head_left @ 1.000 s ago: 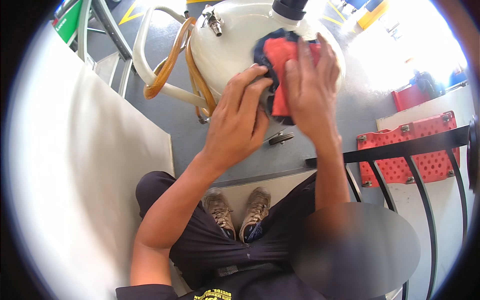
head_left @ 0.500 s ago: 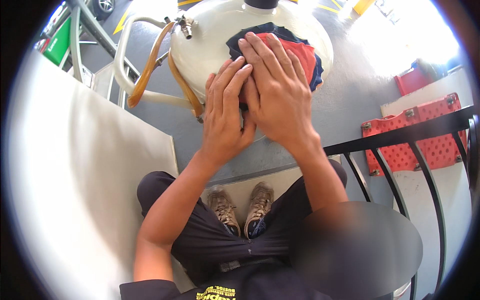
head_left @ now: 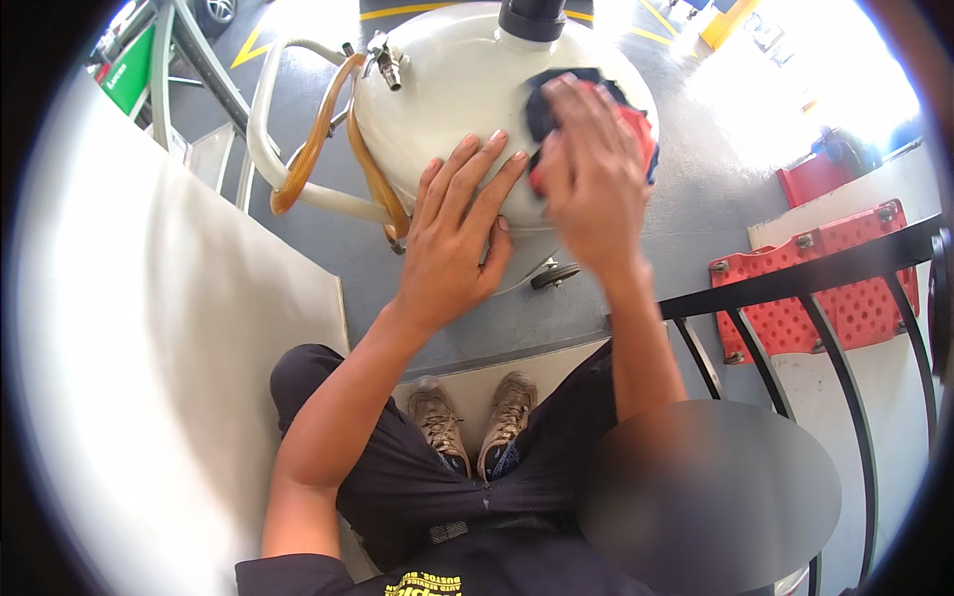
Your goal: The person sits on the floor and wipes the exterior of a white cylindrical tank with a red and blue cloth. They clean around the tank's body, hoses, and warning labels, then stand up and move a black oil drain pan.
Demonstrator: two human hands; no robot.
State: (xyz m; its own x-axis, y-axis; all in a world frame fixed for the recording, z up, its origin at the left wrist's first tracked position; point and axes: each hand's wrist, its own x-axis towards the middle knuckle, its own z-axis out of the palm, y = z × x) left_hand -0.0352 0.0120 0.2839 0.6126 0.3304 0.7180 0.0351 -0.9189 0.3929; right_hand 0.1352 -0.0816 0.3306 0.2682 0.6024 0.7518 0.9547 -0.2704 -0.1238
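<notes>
A rounded, glossy cream-white tank [head_left: 437,114] is in front of me, with a black neck [head_left: 532,22] on top. My left hand [head_left: 452,238] rests on its near side, fingers spread and holding nothing. To the right, my right hand [head_left: 598,189], slightly smeared by motion, presses a bunched red and dark blue cloth [head_left: 541,111] against the tank's surface. The fingers lie over the cloth and hide part of it. At the tank's upper left is a metal valve fitting [head_left: 386,66], near an amber hose [head_left: 310,164].
A cream tubular handle [head_left: 260,109] curves out on the left beside a white panel [head_left: 199,328]. Below the tank shows a caster wheel [head_left: 555,276]. A black railing [head_left: 775,288] runs along the right, with a red perforated creeper board [head_left: 815,298] beyond it.
My right hand has slid rightward with the cloth, away from my left hand. The left hand stays on the tank, its fingers more spread. The view has shifted slightly, showing the caster wheel.
</notes>
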